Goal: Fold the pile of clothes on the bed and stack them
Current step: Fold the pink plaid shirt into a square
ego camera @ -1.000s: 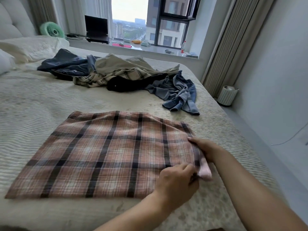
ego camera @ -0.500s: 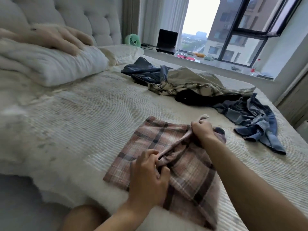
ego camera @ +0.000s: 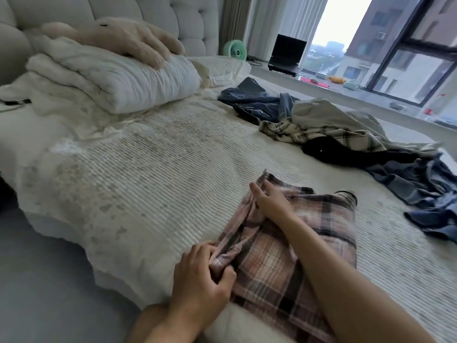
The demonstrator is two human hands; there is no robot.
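No legible txt; pink plaid garment point(ego camera: 304, 246)

Soft matt woven plaid cloth point(ego camera: 291, 246) lies on a ribbed, seemingly quilted matt bedspread point(ego camera: 153, 174).

The garment point(ego camera: 291, 246) under the hands is a pink-and-cream plaid crossed with dark brown and black stripes, lying on a pale cream ribbed bedspread point(ego camera: 153, 174). Further back the pile shows navy and faded blue denim point(ego camera: 425, 194), a beige-and-olive check shirt point(ego camera: 314, 129) and one black piece point(ego camera: 346, 154). A mint-green fan point(ego camera: 234, 50) stands by the grey tufted headboard point(ego camera: 158, 11).
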